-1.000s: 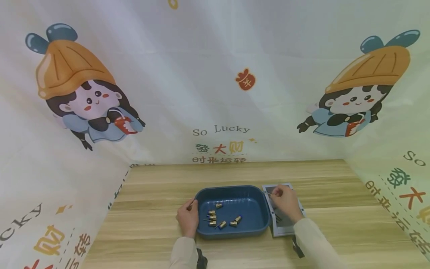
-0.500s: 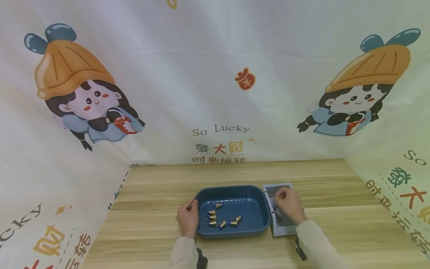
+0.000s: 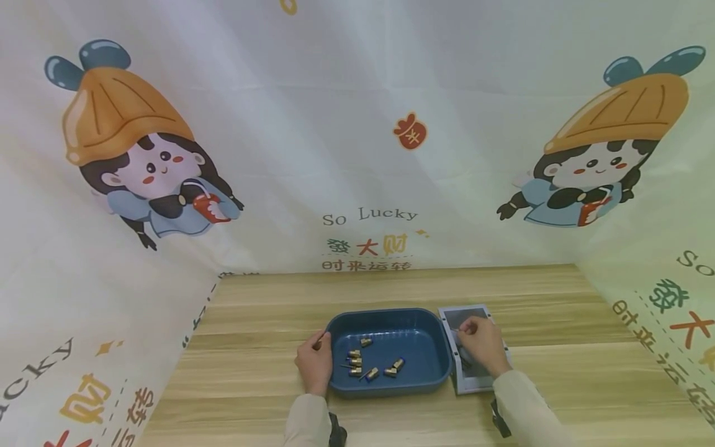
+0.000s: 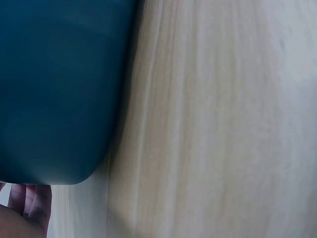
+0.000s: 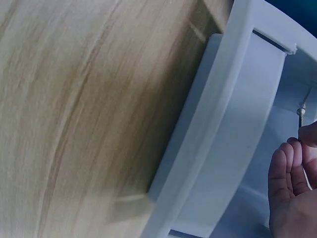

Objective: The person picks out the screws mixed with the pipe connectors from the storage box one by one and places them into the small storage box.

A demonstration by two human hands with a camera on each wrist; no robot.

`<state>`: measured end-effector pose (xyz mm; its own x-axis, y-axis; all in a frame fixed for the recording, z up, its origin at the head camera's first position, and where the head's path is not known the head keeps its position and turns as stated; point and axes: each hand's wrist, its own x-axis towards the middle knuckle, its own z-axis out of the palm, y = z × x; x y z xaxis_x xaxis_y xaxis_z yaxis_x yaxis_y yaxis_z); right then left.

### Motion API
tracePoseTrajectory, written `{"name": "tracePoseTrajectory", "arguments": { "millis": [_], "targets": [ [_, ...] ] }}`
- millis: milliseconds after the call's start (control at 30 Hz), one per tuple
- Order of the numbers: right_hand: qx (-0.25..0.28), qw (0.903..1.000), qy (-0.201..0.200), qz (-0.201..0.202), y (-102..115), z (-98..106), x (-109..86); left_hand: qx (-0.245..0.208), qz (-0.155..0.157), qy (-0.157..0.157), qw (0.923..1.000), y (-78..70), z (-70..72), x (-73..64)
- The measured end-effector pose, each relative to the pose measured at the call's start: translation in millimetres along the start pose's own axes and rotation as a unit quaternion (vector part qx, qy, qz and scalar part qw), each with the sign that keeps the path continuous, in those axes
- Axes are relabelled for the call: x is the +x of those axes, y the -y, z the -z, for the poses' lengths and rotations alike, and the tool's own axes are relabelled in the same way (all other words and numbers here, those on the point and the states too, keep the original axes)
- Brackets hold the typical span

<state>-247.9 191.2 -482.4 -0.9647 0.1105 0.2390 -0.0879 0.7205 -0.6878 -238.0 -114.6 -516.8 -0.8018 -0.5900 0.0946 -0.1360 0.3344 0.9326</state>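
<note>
My left hand (image 3: 314, 365) holds the left rim of a dark blue tray (image 3: 385, 390), with its fingertips at the tray edge in the left wrist view. Several small brass fittings (image 3: 372, 373) with blue ends lie inside, mostly to the left. Thin rods stick out from some of them. Over a shallow light-grey box (image 3: 463, 386), my right hand (image 3: 483, 344) pinches a thin metal screw (image 5: 301, 115) between thumb and fingers. The screw's threaded shaft and wider end show in the right wrist view. More small dark pieces in the box are partly hidden by the hand.
The grey box stands against the tray's right side on a wood-grain table (image 3: 251, 347). A printed cloth (image 3: 357, 155) hangs behind the table and along both sides.
My right hand has drawn slightly toward me and to the right over the grey box, keeping its pinch. My left hand and the tray stay put.
</note>
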Motion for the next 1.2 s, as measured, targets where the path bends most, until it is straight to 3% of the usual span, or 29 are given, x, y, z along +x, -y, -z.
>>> {"name": "tracePoseTrajectory", "arguments": {
  "millis": [467, 1200],
  "targets": [
    [-0.002, 1.0000, -0.001, -0.001, -9.1, -5.3, 0.6, -0.002, -0.001, -0.002, 1.0000, -2.4, -1.3, -0.1],
    [0.017, 0.9998, 0.009, 0.000, -1.3, -1.1, 6.6, -0.001, 0.004, 0.003, 1.0000, 0.5, -0.3, 0.2]
  ]
}}
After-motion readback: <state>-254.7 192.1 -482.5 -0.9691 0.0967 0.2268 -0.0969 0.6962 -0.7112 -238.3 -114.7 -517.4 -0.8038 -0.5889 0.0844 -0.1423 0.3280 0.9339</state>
